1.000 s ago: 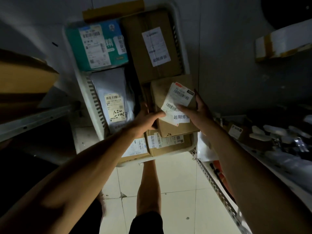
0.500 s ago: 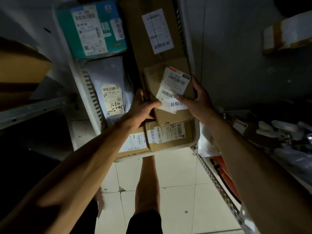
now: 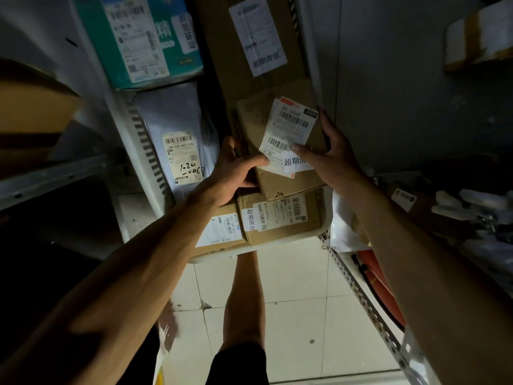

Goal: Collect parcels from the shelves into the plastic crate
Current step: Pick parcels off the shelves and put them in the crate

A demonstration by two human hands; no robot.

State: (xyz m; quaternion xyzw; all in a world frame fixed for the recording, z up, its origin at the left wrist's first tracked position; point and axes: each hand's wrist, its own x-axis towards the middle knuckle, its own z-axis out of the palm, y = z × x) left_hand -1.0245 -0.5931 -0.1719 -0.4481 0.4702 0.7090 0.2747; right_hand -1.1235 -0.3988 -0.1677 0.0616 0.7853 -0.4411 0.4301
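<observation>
The white plastic crate (image 3: 155,162) fills the middle of the view, its slotted left wall showing pale in dim light, with metal shelves (image 3: 363,295) flanking it on either side above a tiled floor (image 3: 291,287). It is already well packed: a long brown carton (image 3: 249,65) lies along the far right, a teal box (image 3: 144,40) sits at the far left, a grey mailer bag (image 3: 177,134) lies below that, and two flat cartons lie side by side along the near edge. On top of this load, toward the right, rests a small cardboard parcel (image 3: 277,140), held from both sides, probably so it can be seated squarely in the remaining space without sliding off the boxes under it. The parcel is plain brown, scuffed and dusty on its far face, with a white shipping label (image 3: 288,132) set at a slant across its top, carrying barcodes and a red strip, and a second white slip with printed characters below it. The left hand (image 3: 236,170) is partly closed against the parcel's left edge, its thumb pressed onto the label's corner. The right hand (image 3: 330,154) is spread fairly wide over the parcel's right side, thumb on the label and fingers reaching along the far edge. Both appear to be steadying the parcel rather than gripping hard.
</observation>
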